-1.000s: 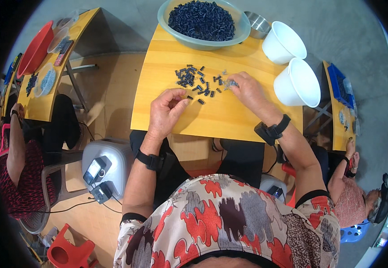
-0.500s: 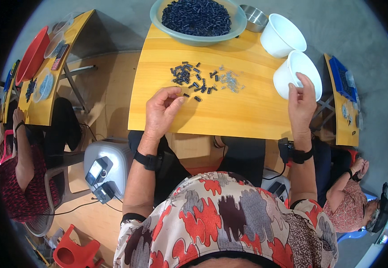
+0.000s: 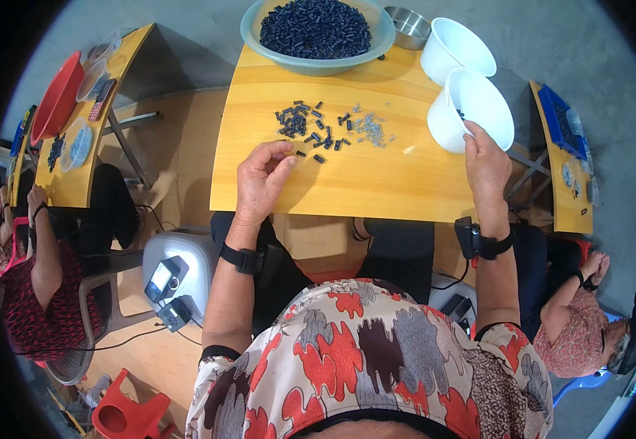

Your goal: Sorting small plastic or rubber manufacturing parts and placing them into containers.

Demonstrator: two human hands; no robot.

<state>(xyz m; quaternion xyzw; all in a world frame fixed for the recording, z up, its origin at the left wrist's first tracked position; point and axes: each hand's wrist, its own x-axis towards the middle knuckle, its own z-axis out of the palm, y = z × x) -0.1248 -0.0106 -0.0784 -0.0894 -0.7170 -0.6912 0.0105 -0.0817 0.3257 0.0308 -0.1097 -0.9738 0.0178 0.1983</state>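
Loosely curled, my left hand rests at the table's near edge, thumb apart from the fingers, with nothing visible between them. Just beyond its fingertips lies a loose pile of small black tubular pieces, a few scattered toward me. To the right of that pile is a small heap of clear little pieces. My right hand is closed on the near rim of a white bucket, which leans toward me. A small dark speck shows inside the bucket by my fingertips; its kind is too small to tell.
A large basin full of black pieces stands at the table's far edge. Beside it are a steel bowl and a second white bucket. People sit at side tables left and right. A red stool stands on the floor, lower left.
My right hand has gone from over the bucket's opening to its near rim, and the bucket has shifted a little left. My left hand has hardly moved.
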